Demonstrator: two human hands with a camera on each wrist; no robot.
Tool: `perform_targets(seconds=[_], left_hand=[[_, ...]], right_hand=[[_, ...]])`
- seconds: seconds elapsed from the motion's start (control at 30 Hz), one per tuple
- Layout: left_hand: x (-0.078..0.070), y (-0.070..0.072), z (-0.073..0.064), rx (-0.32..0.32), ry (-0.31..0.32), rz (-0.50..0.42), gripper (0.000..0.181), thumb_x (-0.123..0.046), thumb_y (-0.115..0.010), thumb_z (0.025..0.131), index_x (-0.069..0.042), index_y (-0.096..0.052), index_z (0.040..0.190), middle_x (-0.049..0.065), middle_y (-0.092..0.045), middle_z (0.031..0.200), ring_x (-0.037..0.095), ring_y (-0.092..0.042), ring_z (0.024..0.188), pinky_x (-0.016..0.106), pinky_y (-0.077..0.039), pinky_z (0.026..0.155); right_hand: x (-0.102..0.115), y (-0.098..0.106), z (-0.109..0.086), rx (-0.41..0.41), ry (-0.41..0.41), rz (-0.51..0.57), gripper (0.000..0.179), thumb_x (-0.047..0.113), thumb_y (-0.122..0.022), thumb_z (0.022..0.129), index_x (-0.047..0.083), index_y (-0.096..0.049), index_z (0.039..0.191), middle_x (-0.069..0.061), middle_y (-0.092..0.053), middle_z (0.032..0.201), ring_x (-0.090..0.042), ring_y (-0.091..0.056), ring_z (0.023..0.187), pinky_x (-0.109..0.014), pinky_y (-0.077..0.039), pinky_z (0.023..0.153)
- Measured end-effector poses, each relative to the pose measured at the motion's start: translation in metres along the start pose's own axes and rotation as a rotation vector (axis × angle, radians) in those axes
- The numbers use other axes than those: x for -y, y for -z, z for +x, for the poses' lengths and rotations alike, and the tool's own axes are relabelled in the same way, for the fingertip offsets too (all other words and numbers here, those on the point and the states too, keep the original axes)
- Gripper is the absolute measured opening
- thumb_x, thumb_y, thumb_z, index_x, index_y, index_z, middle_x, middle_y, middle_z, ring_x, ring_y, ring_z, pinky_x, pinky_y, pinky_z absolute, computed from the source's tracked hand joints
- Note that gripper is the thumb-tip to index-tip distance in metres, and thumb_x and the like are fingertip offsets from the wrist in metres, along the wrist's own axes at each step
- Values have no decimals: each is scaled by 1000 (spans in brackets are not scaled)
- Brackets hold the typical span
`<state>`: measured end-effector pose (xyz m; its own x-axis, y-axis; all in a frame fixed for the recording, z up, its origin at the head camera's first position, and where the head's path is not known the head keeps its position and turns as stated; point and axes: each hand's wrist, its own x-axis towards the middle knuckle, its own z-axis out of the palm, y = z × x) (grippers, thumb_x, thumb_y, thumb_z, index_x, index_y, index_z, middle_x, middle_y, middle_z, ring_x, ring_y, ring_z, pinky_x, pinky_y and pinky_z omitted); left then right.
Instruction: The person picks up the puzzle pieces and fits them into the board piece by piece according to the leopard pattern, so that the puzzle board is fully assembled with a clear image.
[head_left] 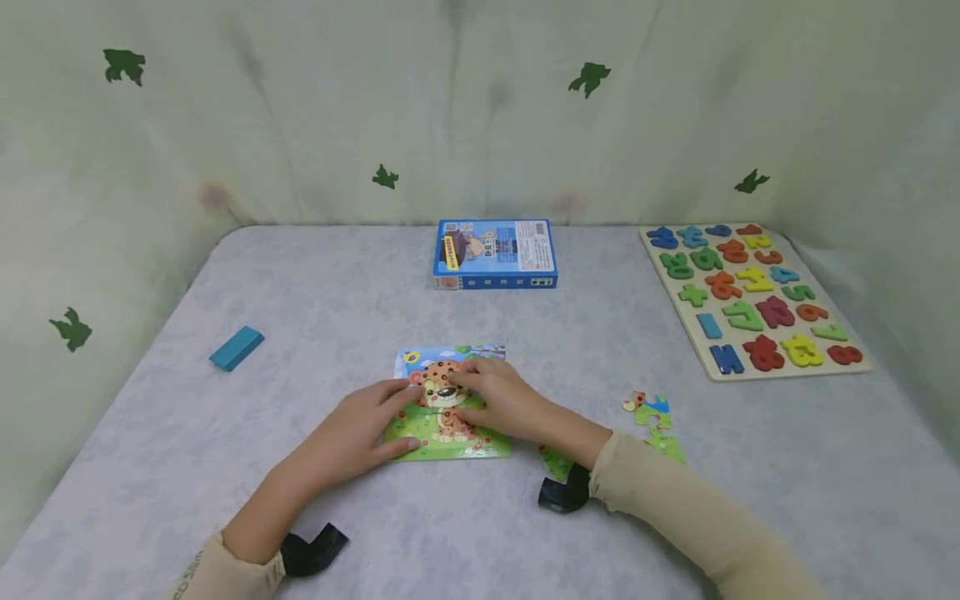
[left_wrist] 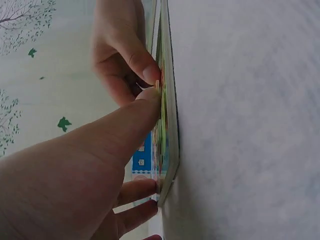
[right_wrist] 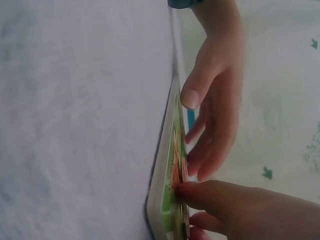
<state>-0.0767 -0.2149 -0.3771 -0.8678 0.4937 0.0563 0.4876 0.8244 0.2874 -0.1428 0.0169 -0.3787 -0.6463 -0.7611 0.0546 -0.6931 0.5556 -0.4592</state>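
Observation:
A jigsaw puzzle point(head_left: 442, 448) with a cartoon leopard on green grass lies flat in front of me. My left hand point(head_left: 369, 423) rests on its left side, fingers spread, thumb near the lower edge. From the right, my right hand point(head_left: 504, 398) pinches a puzzle piece on the leopard between thumb and fingers; that piece is mostly hidden. In the left wrist view the right hand point(left_wrist: 122, 55) bends over the tray, close to the left thumb point(left_wrist: 150, 95). The right wrist view shows the right thumb point(right_wrist: 187, 190) touching the slightly raised pieces.
Loose puzzle pieces point(head_left: 663, 446) lie right of the puzzle, some partly behind the right forearm. A blue box point(head_left: 495, 254) sits at the back. A board of coloured numbers and characters point(head_left: 701, 337) lies at the right. A teal block point(head_left: 237, 348) is on the left.

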Motion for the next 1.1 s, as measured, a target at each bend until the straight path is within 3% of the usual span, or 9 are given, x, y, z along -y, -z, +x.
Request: perform_targets(seconds=[0.2,0.47,0.57,0.7,0.87,1.1], left_hand=[[-9,2,10,7,-66,72,55,-50,-56,83,-27,-47,133,21,-40,129,36,-38,118,52,-32,92],[-9,6,9,58,-86,28,57,-47,-61,81,-22,-49,131,12,-35,138,34,-32,124,52,-30,95],[-8,6,7,75,-79,-1,61,-49,-62,80,-21,-48,132,11,-34,139,35,-31,125,53,-28,96],[-8,6,4,96,-35,-54,63,-50,-62,79,-22,-46,133,9,-31,141,35,-26,127,53,-29,95],[-8,5,2,111,3,-118,63,-48,-64,78,-22,-47,133,8,-30,142,35,-23,128,54,-32,92],[-9,4,3,116,3,-130,64,-47,-64,79,-22,-45,134,8,-29,142,34,-21,129,52,-31,95]], right_hand=[[-3,8,2,12,-21,-30,46,26,-64,84,14,-54,127,-4,-51,112,-16,-44,99,-34,-34,86],[1,12,3,70,-61,-20,49,34,-64,83,17,-53,127,0,-46,116,-18,-38,107,-36,-30,85],[2,13,3,130,-88,12,56,40,-63,82,19,-48,132,0,-42,122,-18,-34,112,-37,-28,88],[1,18,0,170,-108,138,64,40,-63,82,20,-39,137,-4,-36,130,-20,-33,119,-40,-26,95],[2,35,-15,79,-92,320,63,32,-65,83,15,-38,137,-7,-32,134,-20,-33,121,-40,-34,95],[-9,71,-66,-179,-33,347,63,28,-68,81,16,-39,135,-2,-34,134,-18,-36,119,-46,-35,94]])
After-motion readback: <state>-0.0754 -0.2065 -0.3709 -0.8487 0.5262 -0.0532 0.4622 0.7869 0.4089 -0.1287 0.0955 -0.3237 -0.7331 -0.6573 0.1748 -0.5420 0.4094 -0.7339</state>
